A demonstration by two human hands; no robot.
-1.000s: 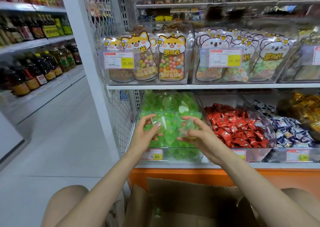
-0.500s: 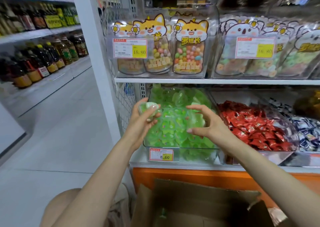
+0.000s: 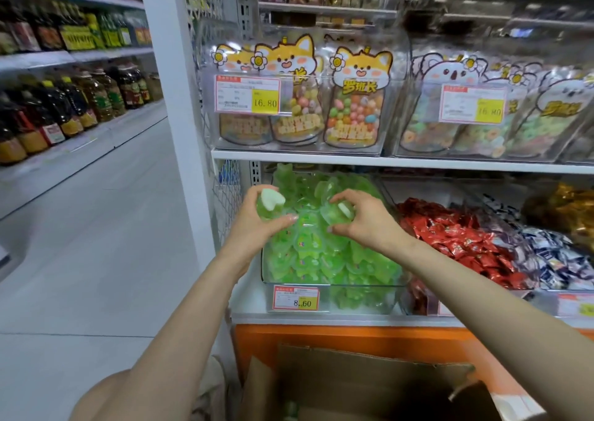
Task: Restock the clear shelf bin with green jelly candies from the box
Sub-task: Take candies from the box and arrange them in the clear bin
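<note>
Below the clear bin [image 3: 360, 287] sits the open cardboard box [image 3: 353, 385]: brown, matte, flaps up, contents mostly hidden. Bin = rigid see-through plastic, heaped w/ green jelly candies [image 3: 321, 260], glossy translucent little cups w/ lobed outlines. Both hands are over the bin's upper half. Left hand [image 3: 257, 227] is at the bin's left edge, fingers curled round the left cup [image 3: 271, 205], which has a white heart-shaped inset. Right hand [image 3: 363, 224] is over the bin's middle, pinching the right cup [image 3: 337, 211]. Heap lies straight under both grips, right hand nearer its centre, so prob. only a short drop is needed. Slick cups may slide toward the bin's front.
</note>
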